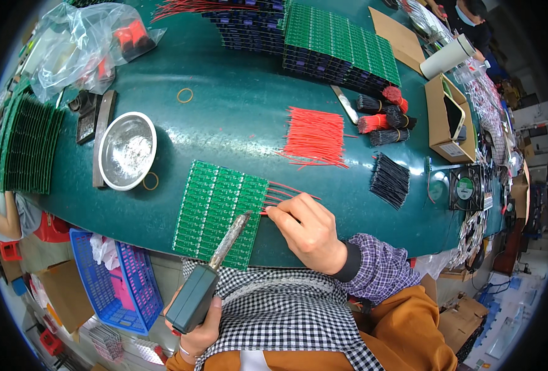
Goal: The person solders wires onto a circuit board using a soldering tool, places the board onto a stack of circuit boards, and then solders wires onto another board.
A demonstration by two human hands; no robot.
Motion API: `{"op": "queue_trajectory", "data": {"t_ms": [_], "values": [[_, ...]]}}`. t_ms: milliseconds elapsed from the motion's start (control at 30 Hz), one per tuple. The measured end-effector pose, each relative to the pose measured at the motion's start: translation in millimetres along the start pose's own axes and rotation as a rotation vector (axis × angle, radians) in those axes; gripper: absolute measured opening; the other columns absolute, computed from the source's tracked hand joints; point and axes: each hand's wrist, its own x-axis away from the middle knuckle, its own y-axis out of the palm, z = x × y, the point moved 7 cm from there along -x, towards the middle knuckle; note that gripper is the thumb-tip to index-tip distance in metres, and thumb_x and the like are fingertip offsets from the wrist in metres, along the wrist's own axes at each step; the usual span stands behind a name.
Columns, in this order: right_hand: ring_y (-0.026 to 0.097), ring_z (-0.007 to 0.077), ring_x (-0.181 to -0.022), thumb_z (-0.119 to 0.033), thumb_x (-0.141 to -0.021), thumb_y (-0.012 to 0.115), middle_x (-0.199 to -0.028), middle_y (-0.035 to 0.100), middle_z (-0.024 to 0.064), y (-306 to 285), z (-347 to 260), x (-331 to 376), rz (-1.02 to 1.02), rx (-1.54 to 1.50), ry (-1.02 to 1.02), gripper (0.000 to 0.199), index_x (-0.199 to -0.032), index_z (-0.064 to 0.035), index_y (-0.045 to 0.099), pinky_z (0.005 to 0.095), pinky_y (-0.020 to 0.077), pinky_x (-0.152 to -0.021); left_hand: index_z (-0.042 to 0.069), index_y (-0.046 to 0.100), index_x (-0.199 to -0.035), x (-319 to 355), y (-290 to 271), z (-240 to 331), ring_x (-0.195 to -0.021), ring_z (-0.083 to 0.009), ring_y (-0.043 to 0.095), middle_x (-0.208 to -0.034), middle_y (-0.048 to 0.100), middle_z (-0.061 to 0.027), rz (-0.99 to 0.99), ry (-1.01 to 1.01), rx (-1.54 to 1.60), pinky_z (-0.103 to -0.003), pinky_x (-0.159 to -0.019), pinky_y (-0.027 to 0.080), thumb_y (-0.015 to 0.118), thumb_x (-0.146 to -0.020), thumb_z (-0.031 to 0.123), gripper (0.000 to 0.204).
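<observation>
Left hand (203, 331) gripping dark-grey metal-tipped soldering iron (194, 298), right hand (311, 234) pinching thin red wire (264, 213), beside rectangular green circuit panel (215, 207)

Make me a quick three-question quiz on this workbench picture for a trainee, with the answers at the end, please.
1. Which of the person's hands holds the soldering iron?
2. True or false: the loose red wire pile lies to the left of the loose black wire pile.
3. What colour are the wires at the right edge of the circuit board? A) black B) red C) blue

Key: 1. The left hand. 2. True. 3. B.
</observation>
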Motion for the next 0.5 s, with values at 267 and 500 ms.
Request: {"op": "queue_trajectory", "data": {"t_ms": [267,500], "values": [[0.063,0.023,-0.074,0.004,-0.073,0.08,-0.085,0.065,0.0061,4.1,2.8,-3.6,-0.03,0.028,0.04,0.025,-0.095,-0.0014,0.069,0.0342,0.0523,-0.063,-0.003,0.074,-0.09,2.6,0.1,-4.6,-0.064,-0.0293,0.066,-0.08,0.07,-0.0136,0.021,-0.056,0.004,-0.037,-0.059,0.052,0.081,-0.077,0.003,0.016],[0.066,0.0219,-0.075,0.002,-0.071,0.078,-0.088,0.068,0.0054,0.7,1.5,-0.9,-0.019,0.018,0.031,0.025,-0.094,-0.0021,0.07,0.0343,0.0529,-0.063,-0.004,0.074,-0.091,4.7,0.0,-9.3,-0.066,-0.0283,0.067,-0.084,0.071,-0.0142,0.027,-0.102,0.002,-0.037,-0.061,0.053,0.082,-0.077,0.004,0.018]]}}
